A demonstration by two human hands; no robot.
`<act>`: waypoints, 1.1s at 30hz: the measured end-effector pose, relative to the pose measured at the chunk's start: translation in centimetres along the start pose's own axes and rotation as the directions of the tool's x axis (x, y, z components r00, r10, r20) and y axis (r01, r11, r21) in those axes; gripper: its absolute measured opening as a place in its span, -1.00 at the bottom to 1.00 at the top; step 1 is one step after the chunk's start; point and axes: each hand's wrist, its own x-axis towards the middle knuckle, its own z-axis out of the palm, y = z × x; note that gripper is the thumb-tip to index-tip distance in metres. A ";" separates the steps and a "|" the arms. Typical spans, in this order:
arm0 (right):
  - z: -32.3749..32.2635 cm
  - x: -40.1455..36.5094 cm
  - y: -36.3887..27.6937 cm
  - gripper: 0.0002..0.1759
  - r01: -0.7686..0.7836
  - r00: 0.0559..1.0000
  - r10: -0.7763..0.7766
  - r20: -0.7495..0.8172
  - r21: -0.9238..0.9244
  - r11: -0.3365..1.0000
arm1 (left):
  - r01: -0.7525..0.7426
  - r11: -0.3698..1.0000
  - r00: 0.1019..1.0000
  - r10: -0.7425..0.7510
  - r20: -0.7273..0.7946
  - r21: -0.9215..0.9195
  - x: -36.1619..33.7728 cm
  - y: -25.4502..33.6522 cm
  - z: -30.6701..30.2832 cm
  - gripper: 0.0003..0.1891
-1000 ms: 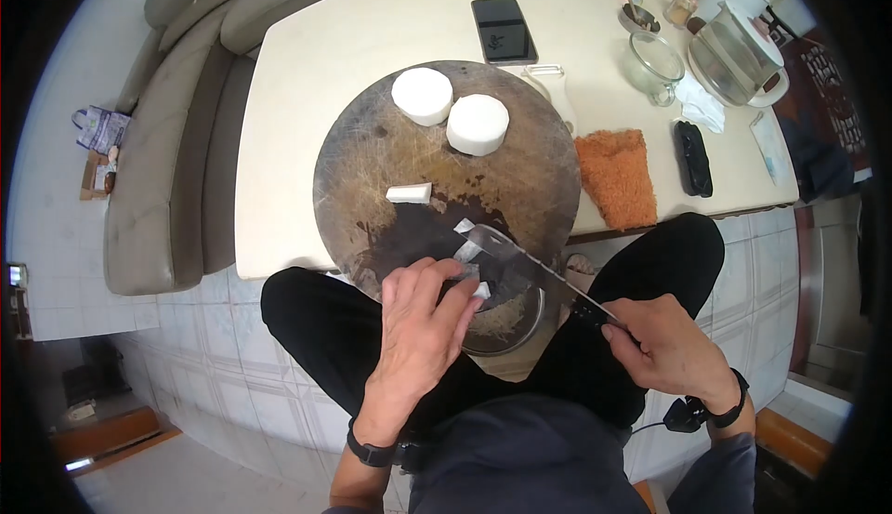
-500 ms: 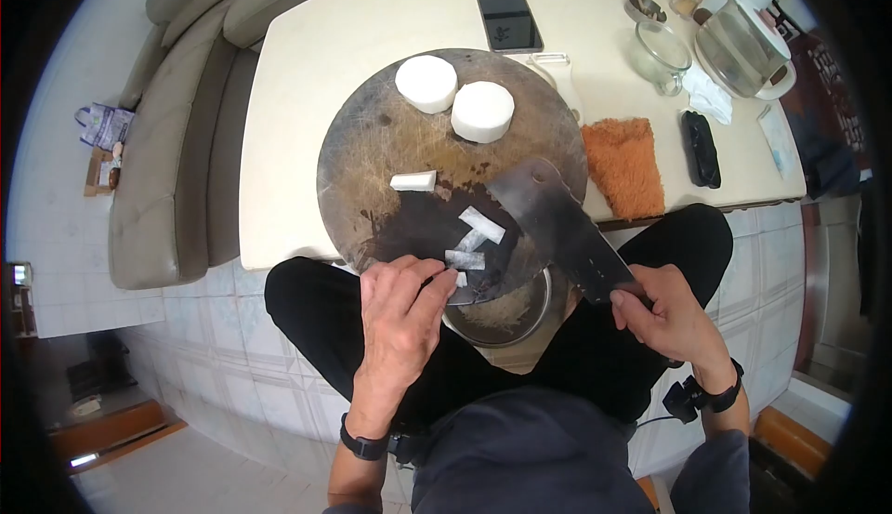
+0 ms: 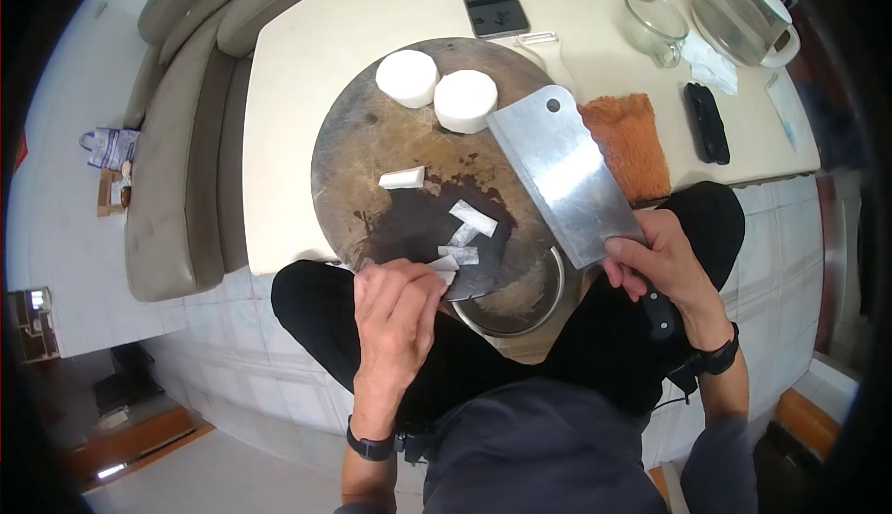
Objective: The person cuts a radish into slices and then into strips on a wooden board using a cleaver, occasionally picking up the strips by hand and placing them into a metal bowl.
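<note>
A round wooden chopping board (image 3: pixel 348 156) lies on the table and overhangs its near edge. In my right hand (image 3: pixel 664 258) is a cleaver (image 3: pixel 569 175), its broad blade raised off the board's right side. My left hand (image 3: pixel 395 314) is closed at the board's near edge, fingertips on a small white radish piece (image 3: pixel 446 265), partly hidden. Just beyond those fingers are several thin radish slices (image 3: pixel 474 217), and a thicker radish stick (image 3: pixel 402 177) sits farther left. Two thick radish rounds (image 3: pixel 407 79) stand at the far side. Below the board, a metal bowl (image 3: pixel 560 291) contains pale shreds.
Beyond the board are a phone (image 3: pixel 492 3) and a peeler (image 3: pixel 550 54). An orange cloth (image 3: pixel 632 147) and a black case (image 3: pixel 706 124) lie to the right. A glass cup (image 3: pixel 655 26) and a glass pitcher (image 3: pixel 743 12) stand at the far right.
The cleaver has lifted and turned, so its flat face now shows brightly, away from the slices. My left hand stays at the board's near edge, with more of the radish piece showing.
</note>
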 end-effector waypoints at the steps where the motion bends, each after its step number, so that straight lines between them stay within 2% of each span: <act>1: 0.0 0.0 0.0 -0.79 -0.001 1.000 0.001 -0.008 0.011 1.000 | -0.023 1.000 0.999 0.023 -0.024 0.001 -0.2 0.1 -0.1 -0.77; 6: 0.0 0.0 0.3 -0.77 0.008 1.000 -0.008 -0.001 0.011 1.000 | -0.102 0.994 0.994 0.103 -0.020 0.043 -1.5 0.9 0.5 -0.71; 9: 0.0 0.1 0.4 -0.76 0.009 1.000 -0.009 0.008 0.004 1.000 | -0.030 0.999 0.999 0.031 -0.033 0.038 -2.4 1.1 1.3 -0.71; 13: 0.1 0.2 0.3 -0.75 0.003 1.000 -0.003 0.000 0.014 1.000 | -0.031 0.999 1.000 0.031 0.006 0.015 -2.4 1.2 1.1 -0.71; 15: 0.1 0.2 0.4 -0.75 0.027 0.999 -0.027 0.025 0.021 0.999 | 0.086 0.993 0.994 -0.091 -0.065 -0.084 -2.5 1.6 1.2 -0.73; 16: 0.1 0.2 0.4 -0.75 0.027 0.999 -0.027 0.022 0.024 0.999 | 0.083 0.993 0.994 -0.089 -0.062 -0.084 -2.3 1.7 1.1 -0.73; 19: 0.2 0.1 0.2 -0.75 0.020 1.000 -0.020 0.016 0.000 1.000 | 0.313 0.949 0.947 -0.315 -0.068 -0.033 -0.8 2.2 1.1 -0.83; 26: 0.1 0.2 0.5 -0.76 0.023 1.000 -0.023 0.015 0.017 1.000 | 0.332 0.938 0.942 -0.324 0.084 -0.099 0.7 1.3 0.5 -0.86; 33: 0.1 0.3 0.6 -0.77 0.010 1.000 -0.011 0.015 0.024 1.000 | 0.307 0.937 0.949 -0.291 0.118 -0.164 1.0 0.9 0.5 -0.87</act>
